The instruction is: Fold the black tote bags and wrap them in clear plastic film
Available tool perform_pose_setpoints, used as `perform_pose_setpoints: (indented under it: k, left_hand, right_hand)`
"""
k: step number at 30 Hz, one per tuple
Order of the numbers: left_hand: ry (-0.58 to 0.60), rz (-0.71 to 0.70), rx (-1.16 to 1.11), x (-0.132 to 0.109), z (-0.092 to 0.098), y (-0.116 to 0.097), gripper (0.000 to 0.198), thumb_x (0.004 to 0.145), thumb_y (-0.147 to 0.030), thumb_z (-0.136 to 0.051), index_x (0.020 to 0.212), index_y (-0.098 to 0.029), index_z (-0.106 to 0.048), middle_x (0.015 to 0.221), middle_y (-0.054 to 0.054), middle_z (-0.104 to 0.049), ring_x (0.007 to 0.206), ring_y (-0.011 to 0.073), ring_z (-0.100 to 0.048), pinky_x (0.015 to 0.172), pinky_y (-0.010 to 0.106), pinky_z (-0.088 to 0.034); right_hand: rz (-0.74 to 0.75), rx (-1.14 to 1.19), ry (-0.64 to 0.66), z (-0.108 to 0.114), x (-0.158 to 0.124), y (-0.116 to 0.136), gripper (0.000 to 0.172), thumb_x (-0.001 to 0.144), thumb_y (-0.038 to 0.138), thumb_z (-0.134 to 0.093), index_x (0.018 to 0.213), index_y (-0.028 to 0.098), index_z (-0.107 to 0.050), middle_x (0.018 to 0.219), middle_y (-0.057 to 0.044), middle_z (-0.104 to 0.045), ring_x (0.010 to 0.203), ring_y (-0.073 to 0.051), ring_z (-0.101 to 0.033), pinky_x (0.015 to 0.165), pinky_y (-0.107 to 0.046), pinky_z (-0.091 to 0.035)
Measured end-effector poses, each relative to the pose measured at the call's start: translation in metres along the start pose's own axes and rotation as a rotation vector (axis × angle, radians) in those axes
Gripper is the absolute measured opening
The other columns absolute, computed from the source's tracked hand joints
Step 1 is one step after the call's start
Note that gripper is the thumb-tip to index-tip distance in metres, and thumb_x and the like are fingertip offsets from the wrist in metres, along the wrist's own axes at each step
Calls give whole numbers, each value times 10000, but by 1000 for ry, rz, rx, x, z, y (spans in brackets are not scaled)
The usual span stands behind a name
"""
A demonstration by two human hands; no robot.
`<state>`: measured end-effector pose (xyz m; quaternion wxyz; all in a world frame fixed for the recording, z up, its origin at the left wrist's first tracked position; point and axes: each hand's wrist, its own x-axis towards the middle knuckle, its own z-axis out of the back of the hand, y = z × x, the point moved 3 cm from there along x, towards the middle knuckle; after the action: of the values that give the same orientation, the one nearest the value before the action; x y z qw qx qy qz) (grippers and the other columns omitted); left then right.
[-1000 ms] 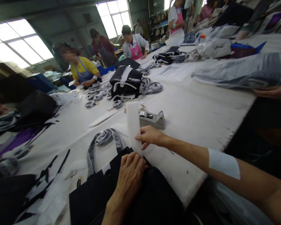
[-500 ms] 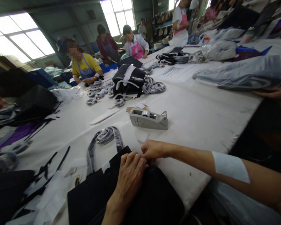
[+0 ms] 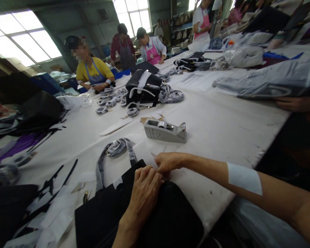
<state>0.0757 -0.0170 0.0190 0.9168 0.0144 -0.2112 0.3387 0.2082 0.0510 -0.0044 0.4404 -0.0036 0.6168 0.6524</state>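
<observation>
A black handbag (image 3: 178, 213) lies before me at the bottom of the head view. Its wrapped handle (image 3: 100, 172) arches away across the table. My left hand (image 3: 146, 187) rests over the bag's upper edge, fingers curled on it and close together. Right beside those fingertips, my right hand (image 3: 169, 162) is closed in a pinch at the same edge; what it pinches is hidden. A thin white sheet (image 3: 144, 153) shows just beyond the hands. Inside the handle's arch sits a coiled, wrapped strap (image 3: 116, 148).
Beyond the hands stands a grey tape dispenser (image 3: 165, 132). Farther back are another black bag (image 3: 144, 88) and several wrapped strap coils (image 3: 102, 110). Loose white wrapping (image 3: 57, 213) lies at left. A plastic-covered bag (image 3: 268, 81) is at right, near another person's hand (image 3: 289, 103). Co-workers stand around the table.
My hands keep nearly the same place at the bag's edge. My right forearm has shifted slightly left. Across the table, the person in dark red has straightened up.
</observation>
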Motion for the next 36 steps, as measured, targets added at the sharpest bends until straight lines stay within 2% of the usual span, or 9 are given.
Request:
perform_pose_setpoints:
  k: [6,11,13,15,18,21,25,32,36]
  left_hand:
    - [-6,10,-28,-1,-1,3,159,971,-201,-455,904,-195,-600,852,35,-612,941,219,-520,859,375,-358]
    - [-21,43,-43,2,-1,7,166,960,-195,-471,879,-201,-615,878,31,-633,944,221,-534,863,383,-348]
    - [-28,62,-39,4,0,10,171,955,-181,-472,872,-203,-620,941,34,-651,982,227,-539,868,385,-342]
    - [-36,74,-39,5,1,12,186,955,-172,-466,862,-203,-624,973,36,-659,995,226,-545,874,384,-340]
    - [-53,78,-47,6,3,13,206,960,-170,-459,844,-201,-627,947,36,-661,966,217,-555,872,379,-341]
    - [-85,77,-33,6,7,12,208,960,-177,-463,838,-197,-630,924,40,-659,947,215,-553,869,378,-346]
    - [-96,74,-27,6,10,11,222,964,-185,-454,833,-202,-633,921,40,-661,946,217,-551,871,379,-348]
    - [-130,81,-47,5,13,12,237,970,-173,-434,820,-198,-617,912,38,-655,934,212,-555,860,375,-349]
    - [-142,80,-61,4,11,12,216,967,-170,-444,832,-195,-611,916,39,-651,931,211,-552,859,379,-347]
  right_hand:
    - [-83,-194,239,-10,20,-2,151,510,-8,-636,468,118,-562,451,46,-517,533,-157,-580,484,-210,-459]
    - [-51,-83,318,-3,11,-6,89,573,37,-620,597,122,-608,553,52,-585,563,-135,-606,561,-229,-526]
    - [3,52,227,7,-8,-13,145,636,119,-644,779,139,-635,713,38,-655,655,-127,-647,638,-232,-554]
    - [54,215,-25,17,-32,-25,234,650,189,-673,876,147,-626,794,12,-682,698,-128,-665,644,-224,-560]
    - [-7,379,-250,7,-66,-50,198,641,218,-666,817,131,-643,682,-16,-682,601,-149,-664,526,-223,-551]
    - [-80,431,-228,-27,-81,-65,171,653,200,-621,803,136,-669,606,3,-662,539,-136,-648,476,-203,-534]
    - [-22,546,-236,-54,-80,-62,159,675,223,-616,799,140,-672,622,16,-666,519,-120,-640,476,-190,-524]
    - [-93,478,-290,-53,-81,-55,91,639,213,-632,701,180,-573,483,52,-616,383,-120,-577,368,-176,-442]
    - [-203,423,-198,-61,-78,-61,63,629,234,-615,643,178,-591,436,30,-598,398,-152,-596,387,-206,-462]
